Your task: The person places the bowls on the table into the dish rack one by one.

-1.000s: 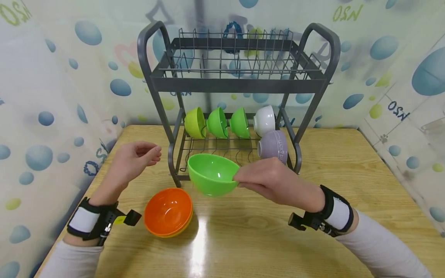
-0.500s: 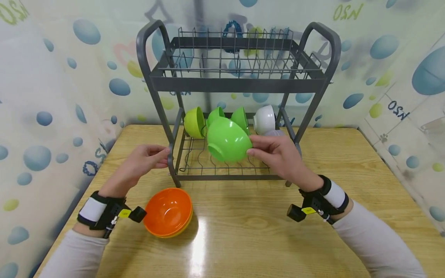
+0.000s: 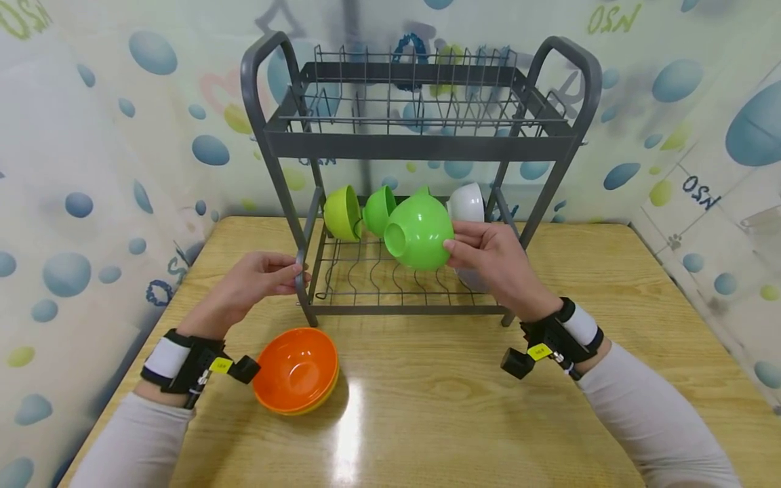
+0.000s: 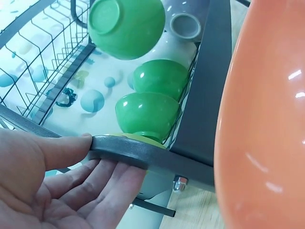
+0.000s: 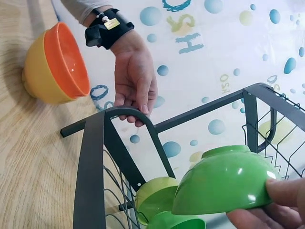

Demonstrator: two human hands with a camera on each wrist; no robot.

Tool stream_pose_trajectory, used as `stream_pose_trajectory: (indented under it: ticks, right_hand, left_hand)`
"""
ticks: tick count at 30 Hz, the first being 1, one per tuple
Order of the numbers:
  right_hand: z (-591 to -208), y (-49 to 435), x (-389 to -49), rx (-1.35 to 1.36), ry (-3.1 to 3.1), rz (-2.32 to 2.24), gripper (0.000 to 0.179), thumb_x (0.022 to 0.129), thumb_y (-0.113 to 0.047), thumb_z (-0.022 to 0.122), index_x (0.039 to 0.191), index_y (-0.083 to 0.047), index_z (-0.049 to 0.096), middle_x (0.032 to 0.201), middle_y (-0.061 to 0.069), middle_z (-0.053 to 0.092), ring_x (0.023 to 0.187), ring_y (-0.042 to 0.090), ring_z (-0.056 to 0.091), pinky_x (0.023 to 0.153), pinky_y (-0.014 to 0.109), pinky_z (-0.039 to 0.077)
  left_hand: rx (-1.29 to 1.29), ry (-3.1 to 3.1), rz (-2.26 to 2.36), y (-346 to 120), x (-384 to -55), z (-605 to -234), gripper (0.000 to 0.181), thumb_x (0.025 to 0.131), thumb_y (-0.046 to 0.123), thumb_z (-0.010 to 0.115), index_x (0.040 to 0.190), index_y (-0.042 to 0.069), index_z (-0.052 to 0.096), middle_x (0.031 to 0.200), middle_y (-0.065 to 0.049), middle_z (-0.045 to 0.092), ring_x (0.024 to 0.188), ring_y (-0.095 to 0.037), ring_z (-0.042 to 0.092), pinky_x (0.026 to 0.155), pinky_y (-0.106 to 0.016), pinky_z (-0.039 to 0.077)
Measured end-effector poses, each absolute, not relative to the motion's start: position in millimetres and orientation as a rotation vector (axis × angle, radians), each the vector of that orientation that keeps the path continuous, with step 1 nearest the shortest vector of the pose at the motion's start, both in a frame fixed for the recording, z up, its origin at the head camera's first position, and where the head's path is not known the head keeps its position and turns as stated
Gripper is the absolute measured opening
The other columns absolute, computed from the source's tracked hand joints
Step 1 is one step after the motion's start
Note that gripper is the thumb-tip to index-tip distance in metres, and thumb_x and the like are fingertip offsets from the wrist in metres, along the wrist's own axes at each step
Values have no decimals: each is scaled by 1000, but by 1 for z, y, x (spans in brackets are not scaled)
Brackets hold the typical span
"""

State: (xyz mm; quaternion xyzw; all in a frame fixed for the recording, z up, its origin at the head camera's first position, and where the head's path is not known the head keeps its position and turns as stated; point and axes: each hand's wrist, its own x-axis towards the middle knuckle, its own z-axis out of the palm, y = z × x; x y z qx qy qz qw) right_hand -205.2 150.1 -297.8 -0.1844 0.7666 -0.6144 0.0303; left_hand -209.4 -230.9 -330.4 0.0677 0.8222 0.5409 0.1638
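Observation:
A green bowl (image 3: pixel 421 234) is pinched at its rim by my right hand (image 3: pixel 497 264), tilted on its side with the base facing left, over the rack's lower tier. My left hand (image 3: pixel 262 281) grips the front left post of the dark grey dish rack (image 3: pixel 421 146), thumb on one side and fingers on the other in the left wrist view. Standing on edge at the back of the lower tier are a yellow-green bowl (image 3: pixel 342 213) and a green bowl (image 3: pixel 378 211). Another green bowl and a lilac bowl (image 4: pixel 185 25) are mostly hidden behind the held bowl and right hand in the head view.
An orange bowl (image 3: pixel 297 369) sits nested in a yellow bowl (image 5: pixel 35 71) on the wooden table (image 3: pixel 464 400), in front of the rack's left corner. A white bowl (image 3: pixel 466 202) stands at the lower tier's back right. The upper wire tier (image 3: pixel 415 108) overhangs the bowls.
My right hand has lifted the green bowl from in front of the rack into the lower tier and turned it on its side. My left hand has moved right and taken hold of the rack post.

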Motion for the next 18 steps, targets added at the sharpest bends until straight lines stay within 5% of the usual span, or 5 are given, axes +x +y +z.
stream_pose_trajectory:
  ticks: [9, 18]
  right_hand:
    - [-307, 148, -211, -452, 2396, -1818, 41, 94, -19, 60, 131, -3, 57, 124, 15, 65, 105, 16, 67, 86, 37, 56]
    - [-317, 141, -213, -391, 2470, -1745, 37, 93, -8, 59, 128, 3, 58, 118, 21, 66, 102, 26, 68, 76, 34, 58]
  left_hand:
    - [183, 2329, 1533, -232, -210, -330, 48, 97, 27, 53, 128, -10, 51, 115, -21, 67, 93, -12, 69, 90, -31, 54]
    - [172, 2351, 1518, -231, -210, -330, 49, 96, 30, 55, 128, -8, 53, 115, -21, 67, 93, -15, 69, 91, -34, 53]
